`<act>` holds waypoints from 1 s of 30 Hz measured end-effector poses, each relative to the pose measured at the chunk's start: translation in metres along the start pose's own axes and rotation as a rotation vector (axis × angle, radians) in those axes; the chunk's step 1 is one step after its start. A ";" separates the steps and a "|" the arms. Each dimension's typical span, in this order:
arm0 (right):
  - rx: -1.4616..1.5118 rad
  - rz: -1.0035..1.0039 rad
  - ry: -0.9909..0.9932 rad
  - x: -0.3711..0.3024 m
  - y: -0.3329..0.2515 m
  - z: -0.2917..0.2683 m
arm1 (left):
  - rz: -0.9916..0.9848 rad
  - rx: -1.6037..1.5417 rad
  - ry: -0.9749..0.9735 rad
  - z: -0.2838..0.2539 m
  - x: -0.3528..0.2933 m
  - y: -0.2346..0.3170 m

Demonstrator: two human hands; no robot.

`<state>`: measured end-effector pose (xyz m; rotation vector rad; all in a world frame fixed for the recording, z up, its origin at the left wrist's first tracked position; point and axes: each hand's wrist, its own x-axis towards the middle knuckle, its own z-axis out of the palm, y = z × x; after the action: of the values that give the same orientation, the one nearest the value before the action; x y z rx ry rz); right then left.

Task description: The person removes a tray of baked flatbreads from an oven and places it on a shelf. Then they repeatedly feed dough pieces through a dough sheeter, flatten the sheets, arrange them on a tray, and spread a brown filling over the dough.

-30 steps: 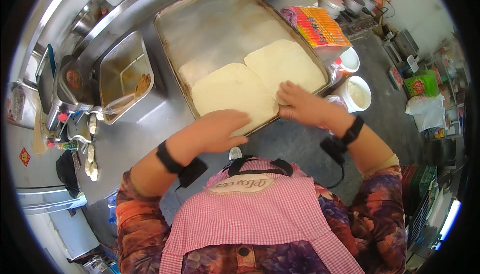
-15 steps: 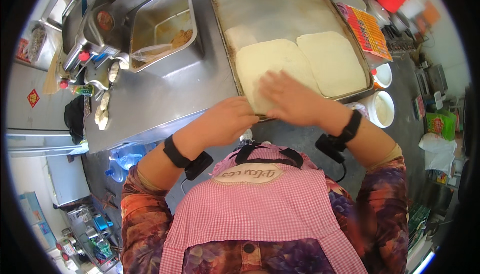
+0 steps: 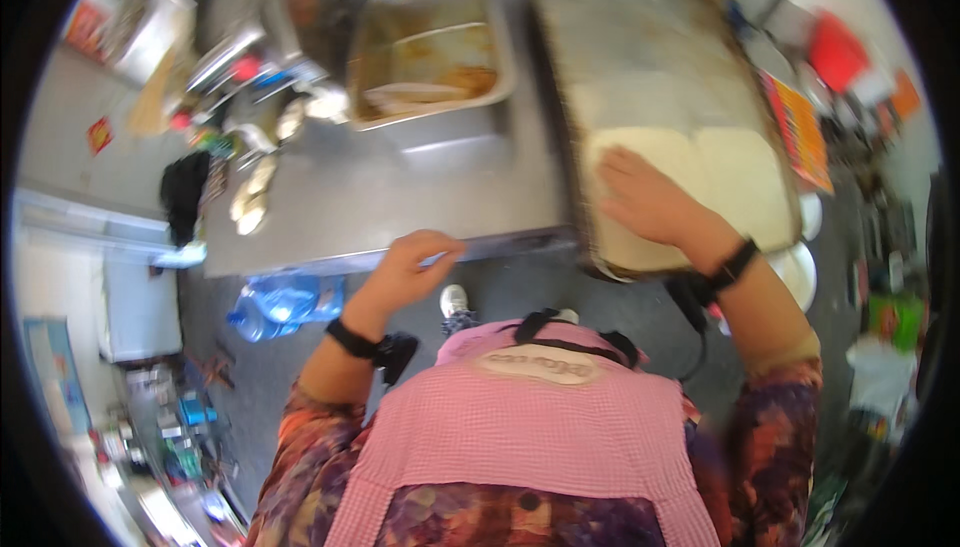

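Observation:
Two pale, flat dough sheets lie side by side at the near end of a large metal baking tray (image 3: 640, 47). My right hand (image 3: 650, 197) rests palm down on the left dough sheet (image 3: 622, 247), its fingers stretched forward and nothing in them. The right dough sheet (image 3: 745, 177) lies untouched beside it. Away from the tray, my left hand (image 3: 412, 265) hovers by the front edge of the steel table (image 3: 400, 202). Its fingers are loosely bent, the thumb stands apart, and I see nothing held. The view is somewhat blurred.
A deep steel pan (image 3: 505, 62) with brown filling and a pale utensil stands left of the tray. Whitish pieces (image 3: 255, 192) lie near the table's left end, below a metal machine. Blue water bottles (image 3: 285, 307) are under the table. An orange-yellow packet (image 3: 800, 132) borders the tray's right side.
My left hand has left the tray's near edge and moved left. My right hand remains on the left dough sheet. The view has shifted, so the table and tray appear farther right.

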<state>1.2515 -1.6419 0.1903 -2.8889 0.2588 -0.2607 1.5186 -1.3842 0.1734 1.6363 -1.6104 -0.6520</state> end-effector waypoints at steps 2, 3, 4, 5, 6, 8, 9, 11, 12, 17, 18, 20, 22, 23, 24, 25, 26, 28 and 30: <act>0.057 0.032 -0.126 0.008 -0.003 -0.009 | -0.069 -0.024 0.022 -0.019 -0.009 -0.022; 0.305 0.352 -0.073 0.011 -0.009 -0.012 | -0.105 -0.051 0.033 -0.031 -0.015 -0.036; 0.507 0.472 0.004 0.016 -0.014 -0.019 | -0.156 -0.021 0.065 -0.046 -0.022 -0.051; 0.518 0.527 0.069 0.022 -0.022 -0.022 | -0.203 0.003 0.094 -0.059 -0.029 -0.071; 0.532 0.590 0.151 0.028 -0.031 -0.025 | -0.184 0.010 0.142 -0.074 -0.039 -0.093; 0.482 0.591 0.241 0.040 -0.052 -0.028 | -0.348 0.163 0.222 -0.112 -0.061 -0.144; 0.502 0.584 0.285 0.049 -0.065 -0.024 | -0.362 0.224 0.285 -0.131 -0.073 -0.172; 0.552 0.627 0.357 0.070 -0.088 -0.016 | -0.520 0.463 0.415 -0.175 -0.101 -0.226; 0.659 0.634 0.380 0.085 -0.100 -0.011 | -0.575 0.564 0.485 -0.202 -0.113 -0.251; 0.473 0.378 0.250 0.177 -0.154 0.009 | -0.891 0.835 0.472 -0.250 -0.130 -0.311; 0.446 0.338 0.213 0.195 -0.163 0.013 | -0.911 0.893 0.402 -0.250 -0.125 -0.316; 0.409 0.265 0.155 0.224 -0.178 0.018 | -0.904 0.933 0.324 -0.253 -0.117 -0.321; 0.421 0.175 0.114 0.246 -0.189 0.027 | -0.893 0.883 0.269 -0.259 -0.116 -0.323; 0.394 0.136 0.091 0.253 -0.194 0.031 | -0.867 0.878 0.268 -0.263 -0.119 -0.323; 0.394 0.082 0.077 0.258 -0.197 0.035 | -0.782 0.817 0.288 -0.266 -0.126 -0.320; 0.415 0.038 0.076 0.262 -0.200 0.040 | -0.734 0.773 0.279 -0.267 -0.136 -0.315; 0.370 -0.018 0.038 0.266 -0.202 0.044 | -0.679 0.740 0.280 -0.268 -0.148 -0.308; 0.384 -0.045 -0.026 0.271 -0.204 0.051 | -0.706 0.437 0.322 -0.264 -0.164 -0.288; 0.405 -0.086 -0.093 0.278 -0.205 0.056 | -0.825 -0.115 0.405 -0.259 -0.174 -0.259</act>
<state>1.5631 -1.4875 0.2297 -2.5046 0.0559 -0.1689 1.8664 -1.1885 0.1002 2.1609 -0.5644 -0.7237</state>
